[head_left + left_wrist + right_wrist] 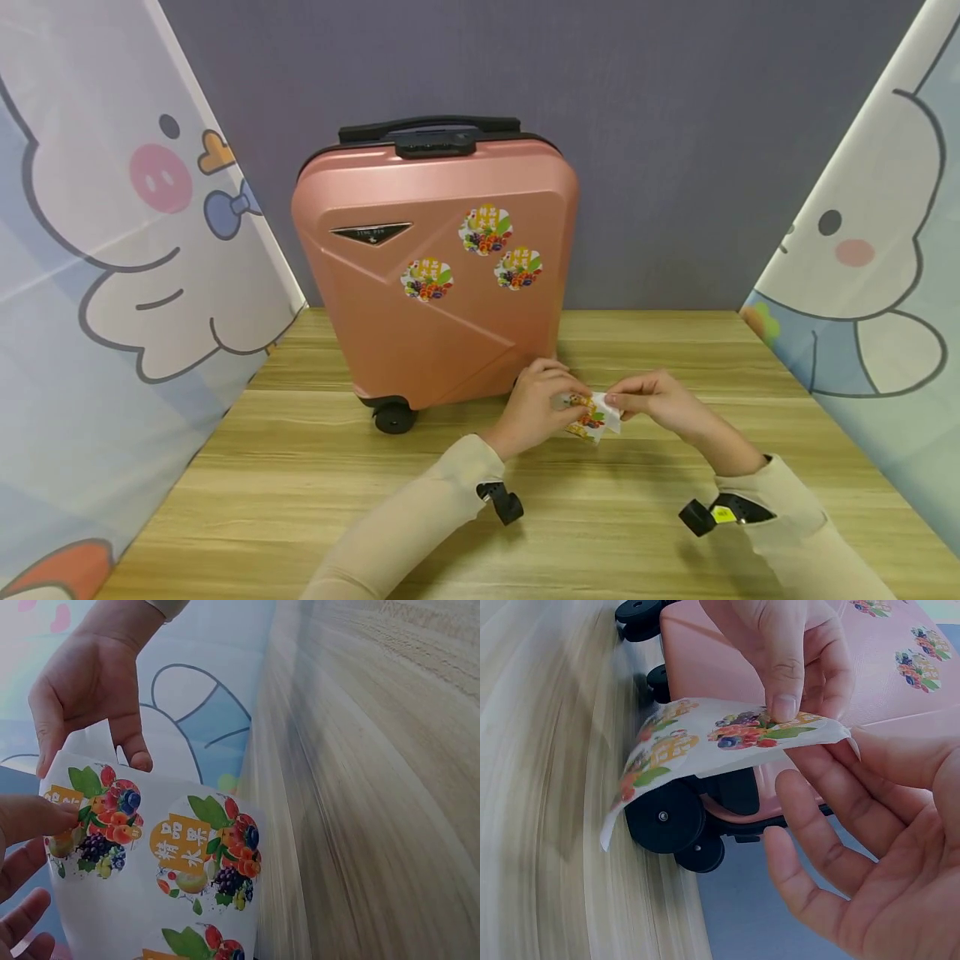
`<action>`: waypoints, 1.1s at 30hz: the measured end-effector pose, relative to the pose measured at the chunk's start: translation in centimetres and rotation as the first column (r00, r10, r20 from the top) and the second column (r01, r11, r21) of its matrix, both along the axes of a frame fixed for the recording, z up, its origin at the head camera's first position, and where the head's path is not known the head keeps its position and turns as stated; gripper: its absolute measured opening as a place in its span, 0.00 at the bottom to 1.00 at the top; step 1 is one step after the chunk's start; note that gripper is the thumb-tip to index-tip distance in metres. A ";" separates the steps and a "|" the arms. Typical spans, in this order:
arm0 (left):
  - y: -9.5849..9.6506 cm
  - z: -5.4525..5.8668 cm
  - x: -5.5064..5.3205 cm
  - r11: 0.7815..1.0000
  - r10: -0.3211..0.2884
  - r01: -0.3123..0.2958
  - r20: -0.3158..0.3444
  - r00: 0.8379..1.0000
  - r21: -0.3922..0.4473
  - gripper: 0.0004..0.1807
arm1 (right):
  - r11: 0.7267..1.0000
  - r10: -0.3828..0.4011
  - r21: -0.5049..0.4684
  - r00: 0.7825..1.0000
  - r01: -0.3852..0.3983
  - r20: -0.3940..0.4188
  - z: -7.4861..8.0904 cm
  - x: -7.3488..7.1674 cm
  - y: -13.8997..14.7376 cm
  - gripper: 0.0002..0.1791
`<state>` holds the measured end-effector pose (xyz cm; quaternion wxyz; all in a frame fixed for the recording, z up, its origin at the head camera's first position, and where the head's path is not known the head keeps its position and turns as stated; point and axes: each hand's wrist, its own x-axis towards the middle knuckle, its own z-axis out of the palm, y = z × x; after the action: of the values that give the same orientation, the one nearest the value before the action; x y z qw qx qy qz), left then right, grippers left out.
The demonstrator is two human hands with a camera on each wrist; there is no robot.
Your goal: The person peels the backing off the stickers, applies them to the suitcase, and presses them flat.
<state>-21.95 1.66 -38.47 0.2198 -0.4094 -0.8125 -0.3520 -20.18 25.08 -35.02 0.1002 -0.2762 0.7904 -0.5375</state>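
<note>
A white sticker sheet [161, 900] printed with fruit pictures hangs between both hands, a little above the table beside the suitcase's lower right corner. My left hand [536, 406] pinches it, the thumb lying over one fruit sticker [105, 821]. At the sheet's other edge my right hand [666, 406] grips a corner between thumb and finger. In the right wrist view the sheet [727, 742] bends downward, its lower edge near the black wheels [664, 817]. The pink suitcase [442, 333] stands upright, with three round fruit stickers [486, 230] on its front.
The wood-grain table [645, 533] spreads under everything. Behind the suitcase rises a grey wall [675, 150]. Cartoon-printed cloth panels [82, 275] flank the table on both sides. A black handle [427, 127] tops the suitcase.
</note>
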 end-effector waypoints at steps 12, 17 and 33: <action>-0.3 0.1 -0.1 0.999 0.013 -0.012 0.006 1.000 -0.045 0.09 | 0.993 -0.104 0.053 0.994 0.102 0.038 0.2 0.0 -0.3 0.13; -0.4 0.1 0.0 0.998 0.018 -0.018 0.004 1.000 -0.059 0.09 | 0.991 -0.133 0.042 0.990 0.131 0.046 0.1 -0.1 -0.4 0.12; -0.5 0.0 -0.4 0.999 -0.049 0.049 -0.001 0.999 0.012 0.04 | 0.991 -0.134 0.019 0.990 0.133 0.044 0.1 -0.4 -0.4 0.13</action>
<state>-22.33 1.16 -38.42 0.2137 -0.4281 -0.8001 -0.3618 -20.56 24.72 -34.89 0.0843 -0.2097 0.8090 -0.5427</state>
